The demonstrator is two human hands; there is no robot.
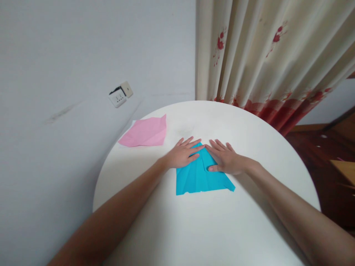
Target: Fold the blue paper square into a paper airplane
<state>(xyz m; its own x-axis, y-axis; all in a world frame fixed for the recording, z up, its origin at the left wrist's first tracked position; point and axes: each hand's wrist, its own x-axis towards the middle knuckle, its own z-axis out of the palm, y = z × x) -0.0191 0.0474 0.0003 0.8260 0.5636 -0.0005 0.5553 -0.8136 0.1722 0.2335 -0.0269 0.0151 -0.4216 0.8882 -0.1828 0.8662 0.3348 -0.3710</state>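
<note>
Pressing flat, fingers extended and close together, the left hand (181, 153) and right hand (226, 159) pin a folded blue paper (198, 177) mid-table (222, 229), pink paper (145, 133) lying nearby.

The blue paper (198, 177) lies flat on the white round tabletop (208, 229), a little past its middle. It is bright turquoise and already folded: its far end narrows to a point, its near end spreads wide into an almost straight edge with a sharp corner at the right and a squarer one at the left. Fine creases fan across its left half, and a fold line runs down the middle from the tip. The left hand (181, 154) presses palm down on the upper left part and the right hand (226, 159) on the upper right, fingertips meeting at the tip
</note>
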